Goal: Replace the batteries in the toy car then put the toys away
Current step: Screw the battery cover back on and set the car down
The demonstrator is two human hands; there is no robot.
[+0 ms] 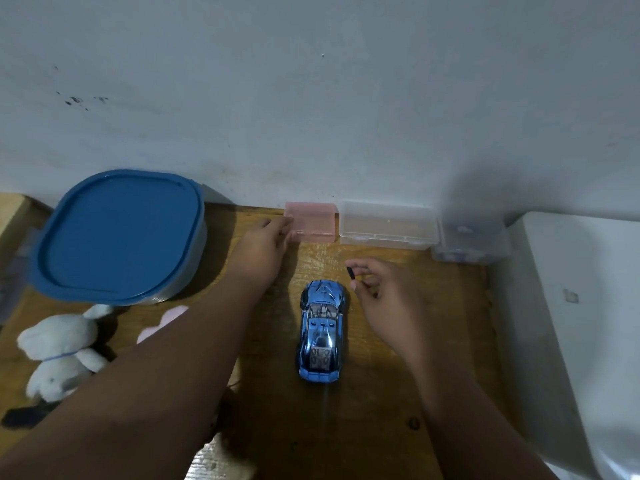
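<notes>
Reaching past the tub (117, 233), my left hand (263, 251) touches the pink box (313, 221); whether its fingers grip it, I cannot tell. The car (322, 337) sits on the worktop (381, 410), just left of my right hand (384, 299), fingers pinching a black piece (350, 273).

A pale grey wall (311, 98) is recorded behind a scuffed wooden table (381, 420). Dark spots (74, 100) are noted at the wall's upper left. A white smooth-sided unit (575, 306), possibly an appliance, is set at the table's right. Dim light and soft shadows are observed.
</notes>
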